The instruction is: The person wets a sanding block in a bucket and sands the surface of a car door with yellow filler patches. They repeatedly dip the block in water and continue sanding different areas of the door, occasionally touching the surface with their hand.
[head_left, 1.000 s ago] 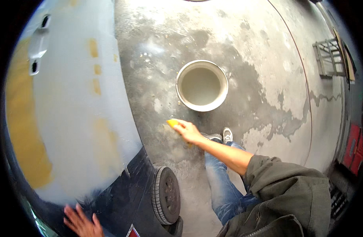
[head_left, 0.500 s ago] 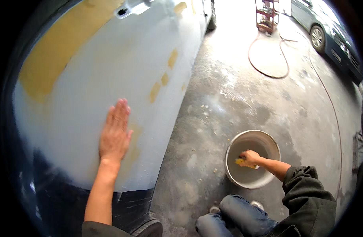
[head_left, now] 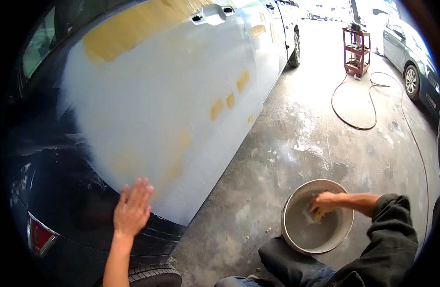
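Note:
A pale grey car side panel (head_left: 148, 95) with yellowish filler patches fills the left half. My left hand (head_left: 132, 209) lies flat at its lower edge, where the grey meets the dark blue paint, fingers stretched out and holding nothing. On the right, my right hand (head_left: 326, 201) reaches into a round bucket (head_left: 343, 224) of cloudy grey water. Its fingers are closed round what looks like a yellow sponge (head_left: 317, 216), mostly hidden by the hand, at the water surface.
Below my left hand is a car tyre (head_left: 155, 277); a red tail light (head_left: 40, 235) is at far left. A red tool cart (head_left: 357, 51) stands farther off, with a hose (head_left: 354, 126) looped on the concrete floor (head_left: 258, 177). Another car (head_left: 411, 62) is parked at the upper right.
The view has shifted, showing more of the car's rear. My left hand has slid down the panel toward the dark paint. My right hand stays in the bucket, the yellow sponge now lower in the water.

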`<state>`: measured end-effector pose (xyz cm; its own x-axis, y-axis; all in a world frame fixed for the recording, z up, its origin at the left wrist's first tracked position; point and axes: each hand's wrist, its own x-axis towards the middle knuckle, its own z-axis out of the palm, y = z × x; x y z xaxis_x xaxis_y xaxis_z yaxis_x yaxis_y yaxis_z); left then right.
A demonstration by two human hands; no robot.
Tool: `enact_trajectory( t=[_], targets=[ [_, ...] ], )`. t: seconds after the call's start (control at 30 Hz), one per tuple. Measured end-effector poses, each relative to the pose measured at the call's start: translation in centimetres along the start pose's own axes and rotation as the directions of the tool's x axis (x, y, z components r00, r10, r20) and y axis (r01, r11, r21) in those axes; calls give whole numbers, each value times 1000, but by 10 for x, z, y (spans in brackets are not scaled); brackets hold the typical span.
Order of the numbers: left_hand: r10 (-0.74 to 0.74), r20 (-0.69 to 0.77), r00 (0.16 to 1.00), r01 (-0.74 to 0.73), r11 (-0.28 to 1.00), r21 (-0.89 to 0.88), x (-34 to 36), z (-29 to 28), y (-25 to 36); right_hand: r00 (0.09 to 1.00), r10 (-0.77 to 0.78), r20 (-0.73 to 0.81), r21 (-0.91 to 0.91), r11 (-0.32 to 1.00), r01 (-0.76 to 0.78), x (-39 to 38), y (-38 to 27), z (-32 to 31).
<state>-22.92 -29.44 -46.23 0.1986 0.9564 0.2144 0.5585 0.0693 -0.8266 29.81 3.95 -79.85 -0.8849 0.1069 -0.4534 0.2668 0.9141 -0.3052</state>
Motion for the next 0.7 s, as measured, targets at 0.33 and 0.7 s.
enact_trajectory(
  t=[0.33, 0.7],
  targets=[
    [-300, -290, 909, 307, 952, -23, 127, -66, -85, 434, -273, -858, -327, 944, -52, -28, -179, -489],
    [-453, -454, 768, 486, 872, -48, 240, -54, -92, 881, 107, -461, 302, 952, 42, -57, -68, -252]
  ],
)
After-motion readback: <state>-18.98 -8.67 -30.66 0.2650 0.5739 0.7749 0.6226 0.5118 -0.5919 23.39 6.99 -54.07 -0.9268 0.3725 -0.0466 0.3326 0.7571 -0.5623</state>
